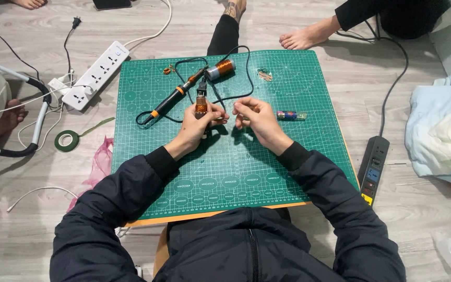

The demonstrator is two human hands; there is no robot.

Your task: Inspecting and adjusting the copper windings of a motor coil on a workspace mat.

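Your left hand [197, 122] grips the copper coil [201, 104] upright over the mat [236, 167], right hand [254, 117] fingers pinched near it, seemingly on fine wire; likely mid-winding, so keep tension steady.

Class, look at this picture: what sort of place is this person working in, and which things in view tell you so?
Probably a room at home, used as a makeshift electronics workspace. A green cutting mat lies on the wood-look floor, a soldering iron rests on it, and a white power strip sits alongside.

Left hand [197, 125] grips a copper coil [201, 104]; right hand [254, 117] pinches beside it. Soldering iron [176, 96] lies just beyond, on the green mat [236, 172].
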